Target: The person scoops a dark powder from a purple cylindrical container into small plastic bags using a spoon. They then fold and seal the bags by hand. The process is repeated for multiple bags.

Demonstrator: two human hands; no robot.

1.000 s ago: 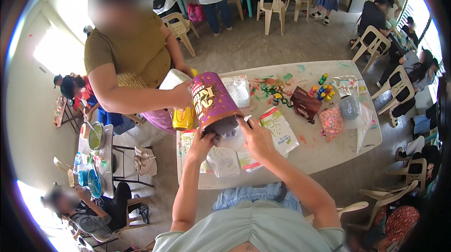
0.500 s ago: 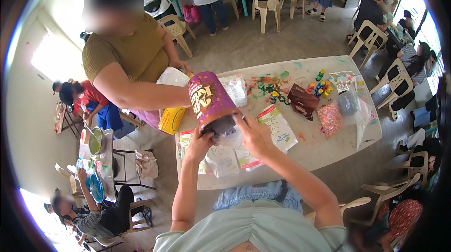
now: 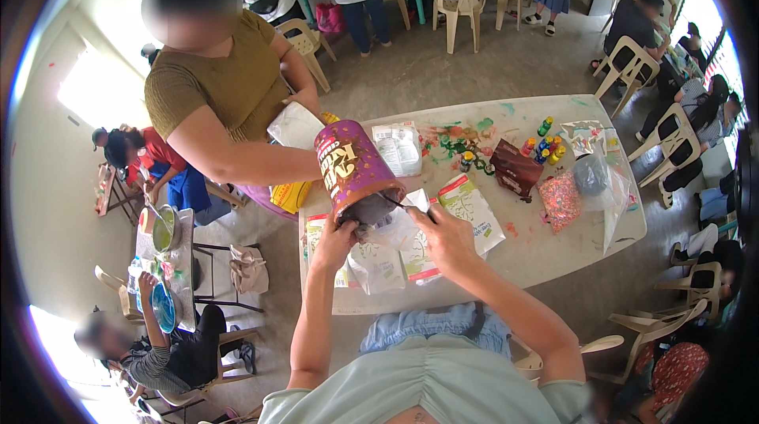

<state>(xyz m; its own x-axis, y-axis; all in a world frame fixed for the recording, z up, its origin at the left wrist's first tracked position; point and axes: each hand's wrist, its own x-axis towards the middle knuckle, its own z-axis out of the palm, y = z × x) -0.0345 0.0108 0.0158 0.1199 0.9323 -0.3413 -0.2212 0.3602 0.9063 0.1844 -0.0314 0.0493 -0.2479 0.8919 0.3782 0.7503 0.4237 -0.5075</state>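
A purple tub (image 3: 353,165) with gold specks is tilted, its mouth toward me. My left hand (image 3: 335,244) is closed at the lower rim, beside clear plastic (image 3: 385,233) hanging below the mouth. In my right hand (image 3: 444,238) is a thin dark tool (image 3: 390,199), its other end at the tub's opening; its kind is hard to make out. Across the table a co-worker's forearm (image 3: 278,163) reaches behind the tub, the hand hidden. White and green packets (image 3: 468,214) lie under and beside my hands.
The white table (image 3: 553,246) also bears a brown pouch (image 3: 518,167), small colour bottles (image 3: 545,147), a bag of pink pieces (image 3: 560,201) and a white packet (image 3: 398,147). A yellow pack (image 3: 290,195) lies by the co-worker. Plastic chairs (image 3: 461,9) and other people surround the room.
My right hand has drawn back slightly from the tub's rim, and the thin dark tool now shows between it and the opening. The left hand stays at the rim.
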